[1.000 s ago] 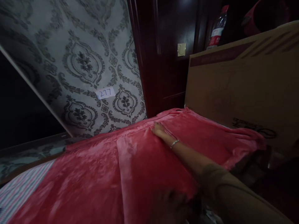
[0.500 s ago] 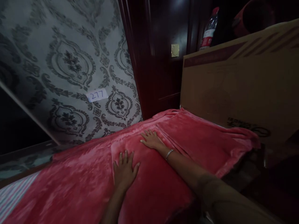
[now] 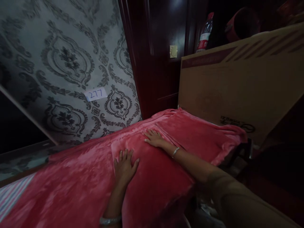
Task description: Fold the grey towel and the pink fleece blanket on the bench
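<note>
A plush red blanket (image 3: 78,177) spreads across the surface before me, with a folded section lying over its middle and right. My left hand (image 3: 124,167) rests flat on the left edge of that fold, fingers spread. Farther up and to the right, my right hand (image 3: 154,138) lies palm down on the fold near its upper crease, its fingers stretched out. Neither hand grips the cloth. A bracelet (image 3: 175,152) circles my right wrist, and a band (image 3: 110,220) shows on my left wrist.
A large cardboard box (image 3: 213,82) stands behind the blanket on the right, with a bottle (image 3: 204,33) by its top edge. A dark red door (image 3: 159,72) and a patterned wall (image 3: 71,57) bound the far side. Striped cloth (image 3: 15,193) shows at lower left.
The view has shifted slightly, so the box, bottle and door sit farther left. Both hands stay flat on the blanket at about the same places. The left wrist band has come into view.
</note>
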A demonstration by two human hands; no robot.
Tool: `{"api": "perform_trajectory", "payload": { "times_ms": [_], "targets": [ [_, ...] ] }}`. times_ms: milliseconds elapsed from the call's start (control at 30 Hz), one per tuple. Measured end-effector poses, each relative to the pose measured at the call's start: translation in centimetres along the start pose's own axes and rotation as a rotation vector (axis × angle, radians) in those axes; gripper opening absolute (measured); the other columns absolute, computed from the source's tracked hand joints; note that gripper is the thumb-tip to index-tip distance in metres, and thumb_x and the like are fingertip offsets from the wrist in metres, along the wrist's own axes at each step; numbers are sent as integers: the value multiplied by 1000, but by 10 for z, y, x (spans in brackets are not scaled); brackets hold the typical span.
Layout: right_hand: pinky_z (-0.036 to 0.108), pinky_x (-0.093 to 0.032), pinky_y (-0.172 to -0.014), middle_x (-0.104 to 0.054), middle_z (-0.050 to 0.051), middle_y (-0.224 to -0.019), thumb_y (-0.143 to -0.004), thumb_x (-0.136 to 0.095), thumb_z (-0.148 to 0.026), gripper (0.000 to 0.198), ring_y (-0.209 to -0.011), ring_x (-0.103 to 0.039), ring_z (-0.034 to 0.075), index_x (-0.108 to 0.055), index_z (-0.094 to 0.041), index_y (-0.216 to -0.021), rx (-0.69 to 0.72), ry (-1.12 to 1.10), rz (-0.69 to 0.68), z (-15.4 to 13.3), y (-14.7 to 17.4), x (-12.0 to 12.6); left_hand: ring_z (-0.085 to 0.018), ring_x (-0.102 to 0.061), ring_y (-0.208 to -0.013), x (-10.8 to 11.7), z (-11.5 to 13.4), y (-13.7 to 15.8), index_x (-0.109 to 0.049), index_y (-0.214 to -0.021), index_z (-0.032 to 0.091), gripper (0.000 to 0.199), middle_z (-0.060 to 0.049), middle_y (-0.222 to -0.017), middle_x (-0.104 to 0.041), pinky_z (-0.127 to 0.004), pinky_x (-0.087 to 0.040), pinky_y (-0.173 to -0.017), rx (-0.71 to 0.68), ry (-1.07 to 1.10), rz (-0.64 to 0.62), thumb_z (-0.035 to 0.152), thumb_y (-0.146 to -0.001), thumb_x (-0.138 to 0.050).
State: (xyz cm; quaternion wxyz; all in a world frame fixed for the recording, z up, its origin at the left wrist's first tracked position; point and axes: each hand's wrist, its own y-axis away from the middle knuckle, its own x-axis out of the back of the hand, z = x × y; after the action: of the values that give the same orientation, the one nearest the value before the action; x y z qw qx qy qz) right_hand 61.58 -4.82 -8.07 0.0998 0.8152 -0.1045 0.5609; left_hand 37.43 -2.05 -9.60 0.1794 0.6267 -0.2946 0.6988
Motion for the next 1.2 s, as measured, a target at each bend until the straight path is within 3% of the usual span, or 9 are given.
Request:
{"api": "perform_trajectory", "payload": {
  "times_ms": [100,367,567,667,767,867,1000,1200],
  "targets": [
    [56,-9,-125,-5,6,-171,-104,-37,-53,67,-158,-1,32,-25,-27,-165,9,-23,-6,12,30,-2,-37,-27,-154,-1,-2,-1,-48,-152,23,60,-13,-164,-37,-65,-29,-119,-8,24,7,49,-99,-43],
    [49,-16,-126,-14,6,-170,-103,-40,-58,69,-157,-15,29,-28,-27,-164,129,-86,39,58,140,-31,-39,-28,-152,8,3,1,-48,-152,21,61,-16,-162,-39,-68,-28,-118,-15,75,-10,49,-98,-44],
    [49,-23,-125,-38,11,-161,-101,-44,-38,62,-152,-30,27,-41,-19,-159,51,-65,76,70,212,-38,-39,-28,-152,9,3,-1,-48,-152,20,61,-16,-162,-39,-69,-27,-118,-19,101,-17,49,-98,-43],
    [49,-23,-126,-37,13,-162,-98,-48,-32,59,-152,-30,29,-49,-17,-155,36,-41,140,47,225,-28,-37,-29,-152,9,1,-1,-50,-151,20,60,-16,-161,-41,-66,-27,-119,-25,117,2,48,-98,-44],
    [54,-18,-126,-28,9,-166,-100,-48,-37,56,-155,-21,30,-47,-25,-156,78,-34,229,16,227,-24,-34,-36,-149,12,-2,2,-56,-145,17,55,-16,-155,-49,-61,-26,-122,-18,120,64,43,-98,-43],
    [60,-15,-125,-25,6,-167,-102,-47,-45,58,-156,-17,32,-42,-30,-158,84,8,178,-2,226,-38,-35,-37,-148,15,-8,5,-60,-142,16,53,-17,-155,-49,-60,-28,-121,31,127,104,39,-98,-40],
    [59,-13,-125,-25,6,-167,-105,-43,-47,58,-156,-16,30,-38,-31,-160,74,45,195,-2,229,-60,-38,-37,-147,12,-18,4,-62,-139,11,55,-20,-158,-42,-53,-36,-118,137,251,122,40,-96,-43],
    [61,-16,-125,-26,5,-167,-104,-46,-46,55,-156,-18,30,-41,-32,-158,71,35,233,2,232,-64,-35,-61,-123,3,-47,-8,-59,-136,4,61,-22,-126,-68,-47,-47,-109,412,603,274,40,-88,-52]
  ]
}}
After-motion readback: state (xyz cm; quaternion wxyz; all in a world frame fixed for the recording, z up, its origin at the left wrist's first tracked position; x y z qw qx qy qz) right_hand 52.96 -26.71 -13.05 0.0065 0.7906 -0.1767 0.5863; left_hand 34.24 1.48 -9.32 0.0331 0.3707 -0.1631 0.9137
